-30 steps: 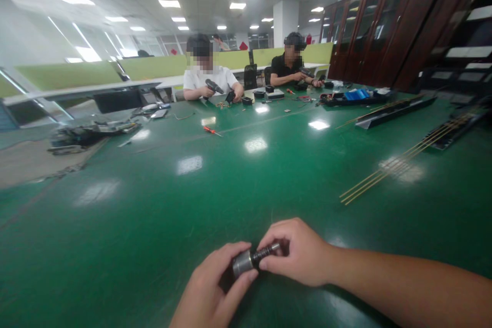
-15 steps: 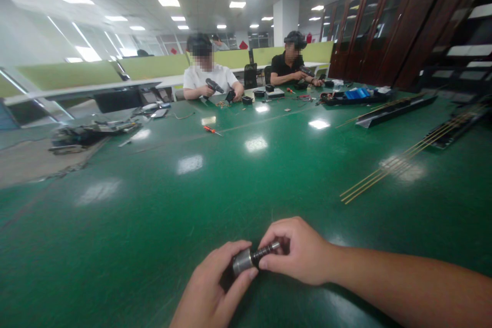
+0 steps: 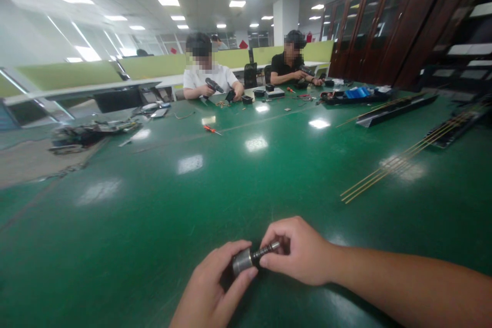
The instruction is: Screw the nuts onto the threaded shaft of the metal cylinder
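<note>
At the far right of the green table (image 3: pixel 246 184) sat a black tray (image 3: pixel 378 98), a crumpled blue piece (image 3: pixel 356 93) lying in it among smaller bits too blurred to tell apart. Nearer, a black trough (image 3: pixel 403 110) stood at a slant with thin rods (image 3: pixel 363 116) along it; whether these lay inside or on its edge could not be told. More rods (image 3: pixel 384 173) stretched out over the table from a second trough (image 3: pixel 442 136). The glass-doored cabinet (image 3: pixel 371 31) showed its contents too dimly to name.

The metal part was at the near edge of the view, between the two hands. The left hand (image 3: pixel 213 277) reached up from below, thumb and fingers curved partly open around the wide cylinder (image 3: pixel 243 262). The right hand (image 3: pixel 300 252) came in from the right, forearm slanting up to the wrist, its fingers bent and nearly closed, thumb and forefinger on either side of the ridged shaft (image 3: pixel 264 252). The shaft pointed up and right, toward the right palm.
</note>
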Motion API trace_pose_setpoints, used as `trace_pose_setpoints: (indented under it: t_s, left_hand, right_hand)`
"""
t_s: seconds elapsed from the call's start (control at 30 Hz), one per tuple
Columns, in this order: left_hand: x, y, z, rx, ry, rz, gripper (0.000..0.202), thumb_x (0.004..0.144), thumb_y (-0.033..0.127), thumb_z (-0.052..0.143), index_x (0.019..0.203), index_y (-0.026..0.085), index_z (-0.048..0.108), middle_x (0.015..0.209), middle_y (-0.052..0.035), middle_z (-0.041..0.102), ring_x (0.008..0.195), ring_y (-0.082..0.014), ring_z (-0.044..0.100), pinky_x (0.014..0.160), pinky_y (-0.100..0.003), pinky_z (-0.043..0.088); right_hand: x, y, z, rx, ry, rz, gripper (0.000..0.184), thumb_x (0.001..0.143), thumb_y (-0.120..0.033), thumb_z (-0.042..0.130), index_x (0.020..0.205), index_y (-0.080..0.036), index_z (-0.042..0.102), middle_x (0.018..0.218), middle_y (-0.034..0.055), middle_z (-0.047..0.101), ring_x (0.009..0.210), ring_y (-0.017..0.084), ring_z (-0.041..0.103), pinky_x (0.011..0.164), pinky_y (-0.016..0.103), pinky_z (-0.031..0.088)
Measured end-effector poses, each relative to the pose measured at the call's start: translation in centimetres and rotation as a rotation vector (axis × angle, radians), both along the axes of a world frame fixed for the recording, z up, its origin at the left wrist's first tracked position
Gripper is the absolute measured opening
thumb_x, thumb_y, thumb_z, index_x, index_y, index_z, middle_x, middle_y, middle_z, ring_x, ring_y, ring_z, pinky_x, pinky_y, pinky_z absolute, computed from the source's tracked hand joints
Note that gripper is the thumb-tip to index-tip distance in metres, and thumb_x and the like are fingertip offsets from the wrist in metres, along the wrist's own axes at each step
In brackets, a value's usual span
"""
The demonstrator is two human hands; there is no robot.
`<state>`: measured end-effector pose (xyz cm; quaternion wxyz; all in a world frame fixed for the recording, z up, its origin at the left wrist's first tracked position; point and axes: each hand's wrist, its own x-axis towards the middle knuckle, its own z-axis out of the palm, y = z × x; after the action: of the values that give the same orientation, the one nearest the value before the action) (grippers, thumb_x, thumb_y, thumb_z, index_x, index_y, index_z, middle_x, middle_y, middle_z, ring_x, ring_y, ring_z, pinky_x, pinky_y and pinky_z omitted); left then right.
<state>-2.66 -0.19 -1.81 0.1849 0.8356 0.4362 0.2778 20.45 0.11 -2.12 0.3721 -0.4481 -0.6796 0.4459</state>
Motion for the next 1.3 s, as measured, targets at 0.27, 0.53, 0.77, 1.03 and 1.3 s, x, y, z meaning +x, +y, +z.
trace_pose_setpoints:
  t_s: [0.27,0.53,0.77,1.03,1.3]
  left_hand:
    - [-0.05,-0.13,0.00,-0.014,-0.022,0.004,0.028,0.091,0.043,0.067,0.115,0.029,0.069,0.111,-0.0039,0.077,0.097,-0.0212,0.075,0.087,-0.030,0.062]
    - [-0.12,-0.17,-0.08,-0.025,-0.019,0.031,0.028,0.090,0.045,0.067,0.114,0.030,0.069,0.108,-0.0026,0.078,0.096,-0.0217,0.075,0.089,-0.032,0.061]
    - [-0.14,-0.17,0.13,-0.024,-0.036,0.034,0.027,0.089,0.045,0.068,0.113,0.032,0.070,0.107,-0.0006,0.078,0.096,-0.0200,0.075,0.087,-0.028,0.061]
    - [0.04,-0.01,0.25,-0.043,-0.070,0.019,0.026,0.088,0.042,0.070,0.110,0.028,0.072,0.104,-0.0025,0.078,0.093,-0.0206,0.075,0.085,-0.026,0.061]
    - [-0.09,-0.15,0.37,-0.011,-0.104,0.040,0.024,0.088,0.040,0.071,0.111,0.033,0.070,0.104,0.0024,0.077,0.093,-0.0169,0.075,0.084,-0.021,0.059]
  right_hand:
    - [-0.01,-0.11,-0.25,-0.051,0.030,0.012,0.012,0.075,-0.026,0.074,0.079,-0.016,0.070,0.059,-0.0044,0.058,0.052,0.009,0.048,0.049,0.019,0.034]
    - [-0.08,-0.15,-0.29,-0.059,0.051,0.008,0.010,0.075,-0.024,0.073,0.078,-0.016,0.068,0.059,-0.0044,0.058,0.052,0.009,0.048,0.049,0.020,0.034]
    - [-0.05,-0.15,0.12,-0.062,0.073,-0.008,0.010,0.074,-0.024,0.073,0.076,-0.016,0.067,0.058,-0.0043,0.057,0.051,0.009,0.048,0.049,0.020,0.034]
    - [0.02,-0.11,-0.31,-0.051,0.070,-0.007,0.010,0.075,-0.023,0.072,0.078,-0.016,0.066,0.059,-0.0048,0.058,0.052,0.009,0.049,0.050,0.020,0.036]
    - [0.02,-0.08,-0.23,-0.062,0.110,-0.023,0.011,0.075,-0.024,0.072,0.077,-0.016,0.065,0.059,-0.0040,0.057,0.052,0.010,0.049,0.050,0.020,0.037]
